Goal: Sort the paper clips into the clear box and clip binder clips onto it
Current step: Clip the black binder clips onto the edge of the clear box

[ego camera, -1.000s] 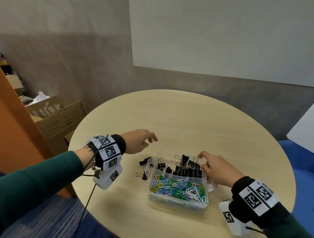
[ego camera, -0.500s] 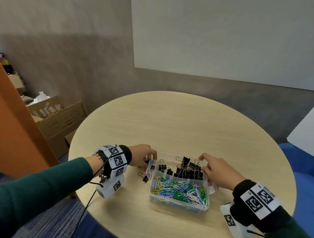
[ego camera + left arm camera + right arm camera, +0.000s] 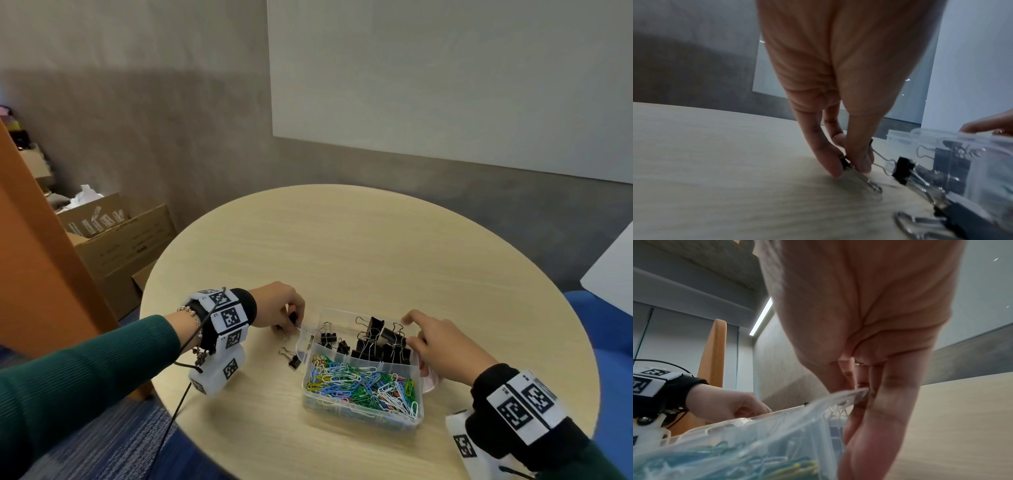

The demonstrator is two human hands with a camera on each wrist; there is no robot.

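While right hand (image 3: 442, 349) grips clear box (image 3: 363, 416) rim, left hand (image 3: 279, 305) fingers (image 3: 828, 155) pinch binder clip (image 3: 845, 163) on table (image 3: 359, 246).

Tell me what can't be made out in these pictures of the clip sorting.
- Head view: the small black binder clip is mostly covered by the left hand.
- Left wrist view: the clear plastic box is blurred and cut off by the right edge.
- Right wrist view: the coloured paper clips are smeared; the right hand hides its fingertips behind the box rim.
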